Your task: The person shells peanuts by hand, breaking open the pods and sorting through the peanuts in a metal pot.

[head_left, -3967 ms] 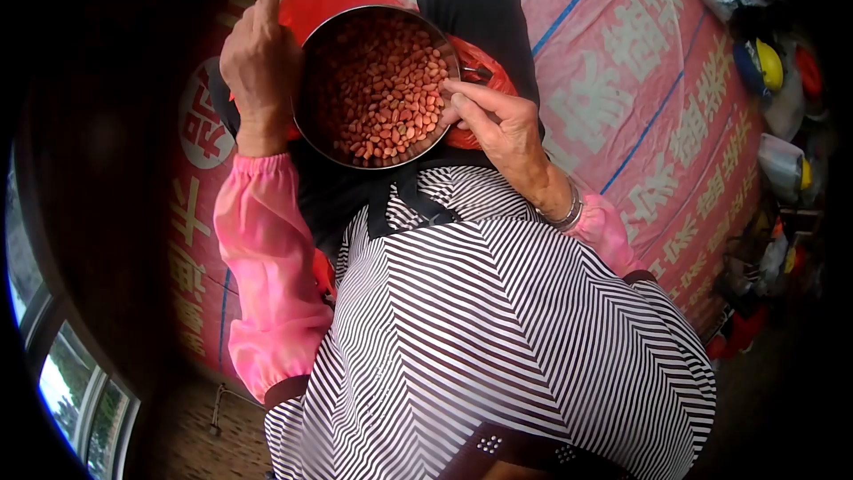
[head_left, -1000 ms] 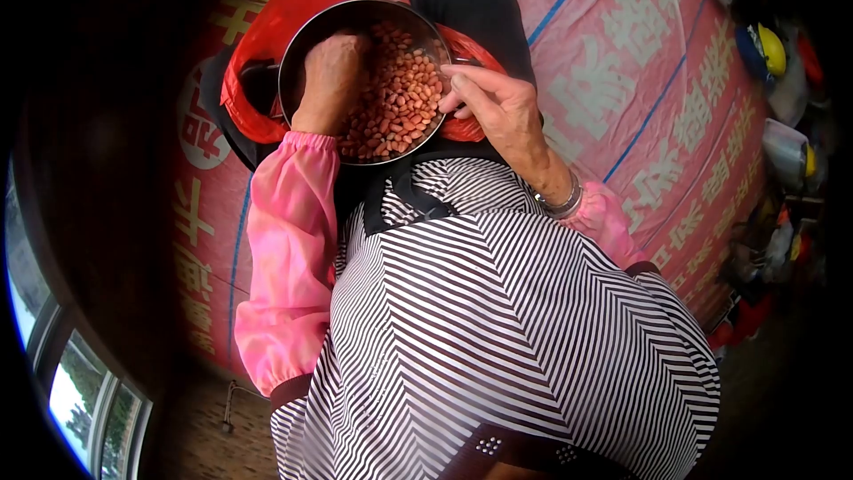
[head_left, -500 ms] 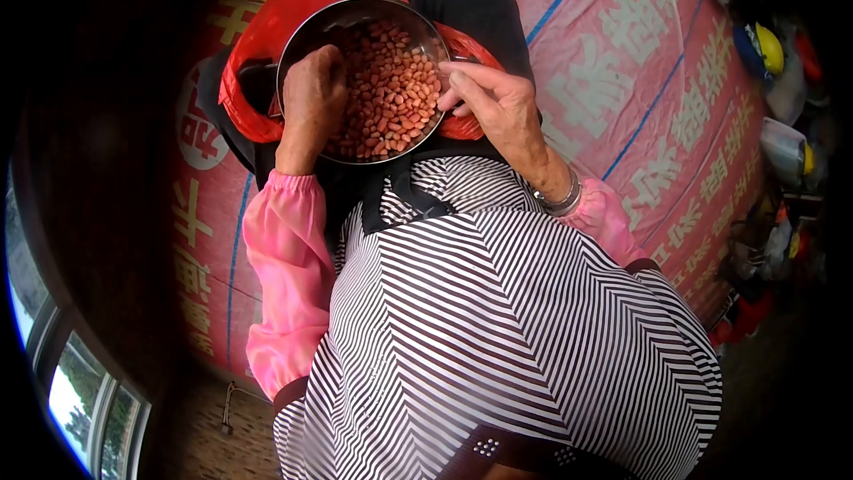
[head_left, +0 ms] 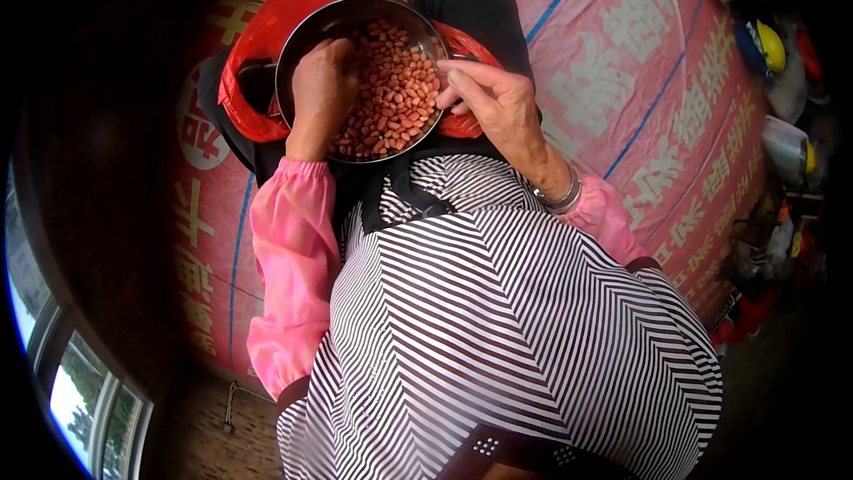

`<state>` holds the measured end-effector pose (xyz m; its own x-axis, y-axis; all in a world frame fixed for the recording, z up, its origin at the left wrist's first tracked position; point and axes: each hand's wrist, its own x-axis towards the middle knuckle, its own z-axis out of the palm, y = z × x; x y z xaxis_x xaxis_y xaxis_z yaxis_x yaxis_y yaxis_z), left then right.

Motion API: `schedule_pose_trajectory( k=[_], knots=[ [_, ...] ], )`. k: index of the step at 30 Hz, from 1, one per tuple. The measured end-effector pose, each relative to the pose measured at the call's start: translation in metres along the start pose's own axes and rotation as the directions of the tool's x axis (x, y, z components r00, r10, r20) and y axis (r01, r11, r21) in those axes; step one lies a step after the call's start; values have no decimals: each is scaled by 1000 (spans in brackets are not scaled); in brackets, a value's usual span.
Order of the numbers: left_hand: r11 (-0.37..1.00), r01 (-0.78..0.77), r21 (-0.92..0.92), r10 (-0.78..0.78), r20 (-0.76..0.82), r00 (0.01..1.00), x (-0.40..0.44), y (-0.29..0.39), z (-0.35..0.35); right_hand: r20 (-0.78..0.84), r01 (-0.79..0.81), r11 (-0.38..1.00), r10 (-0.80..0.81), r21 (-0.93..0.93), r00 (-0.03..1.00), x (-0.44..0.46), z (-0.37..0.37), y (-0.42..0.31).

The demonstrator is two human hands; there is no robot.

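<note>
A round metal pot [head_left: 302, 39] rests on the lap, partly filled with reddish peanuts [head_left: 395, 93]. Inside its left part is my left hand [head_left: 324, 84], knuckles up and fingers curled down near the peanuts; the fingertips and anything between them are hidden. My right hand [head_left: 491, 109] pinches the pot's right rim with thumb and index finger, the other fingers curled below. Under and around the pot lies a red plastic bag [head_left: 247, 105].
Black-trousered legs [head_left: 466, 0] flank the pot. A pink printed sheet [head_left: 613, 80] with blue lines covers the floor. Bags and mixed items, among them a yellow object [head_left: 770, 47], lie along the right edge. Windows [head_left: 80, 391] show at lower left.
Four seconds ago my left hand was raised at the pot's left rim; it is now inside. Since half a second ago it has shifted slightly right. My right hand stays at the rim.
</note>
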<state>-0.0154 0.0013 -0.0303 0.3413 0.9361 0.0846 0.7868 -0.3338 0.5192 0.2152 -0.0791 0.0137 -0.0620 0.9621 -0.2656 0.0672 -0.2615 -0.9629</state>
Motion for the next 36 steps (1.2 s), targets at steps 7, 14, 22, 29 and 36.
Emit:
schedule_pose_trajectory(
  k=[7,14,22,29,36],
  knots=[
    [978,48,204,-86,185,979,11,-5,16,-38,8,999,-6,54,999,0,2,2],
    [897,305,-319,-253,195,948,-2,6,-14,-31,5,999,-3,44,999,1,2,5],
    [221,587,-779,-234,542,807,-16,21,-39,-30,69,996,-67,50,997,-1,8,1],
    [4,615,-789,-66,613,787,-22,44,-43,59,413,889,-409,-201,910,12,21,-17],
    [7,620,-785,-79,618,782,-23,51,-41,45,544,785,-557,-297,829,14,21,-19]
  ],
)
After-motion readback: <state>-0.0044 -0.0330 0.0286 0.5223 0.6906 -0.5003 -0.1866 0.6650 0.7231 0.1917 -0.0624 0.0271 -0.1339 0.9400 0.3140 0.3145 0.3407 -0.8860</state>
